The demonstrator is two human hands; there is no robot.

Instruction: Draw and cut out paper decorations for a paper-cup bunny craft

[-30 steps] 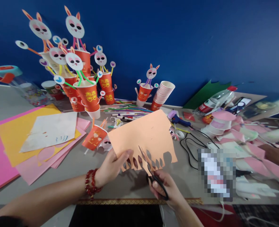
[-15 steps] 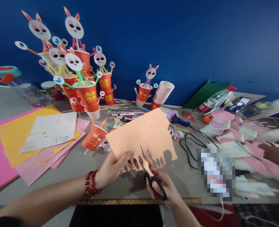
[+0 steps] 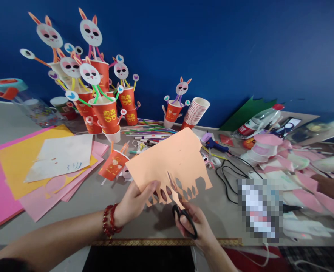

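An orange paper sheet (image 3: 167,155) is held up over the table, its lower edge notched with several leaf-shaped cut-outs. My left hand (image 3: 135,200), with red beads at the wrist, pinches the sheet's lower left part between thumb and fingers. Black-handled scissors (image 3: 192,226) are in my right hand (image 3: 198,223), fingers through the loops. Their blades reach up into the sheet's lower edge, and a narrow strip of orange paper lies along them near the right fingers. Part of the blades is hidden by the paper.
Red cups with rabbit figures (image 3: 106,113) stand at the back left, near stacked cups (image 3: 197,109). Coloured paper (image 3: 8,181) lies left. A glue gun (image 3: 215,143) with black cable, a bottle (image 3: 254,122) and pink-white pieces (image 3: 300,160) are right, beside another person's hand (image 3: 330,189).
The scissors' handles have drawn slightly closer together. The whole view has shifted slightly, and both hands keep their hold.
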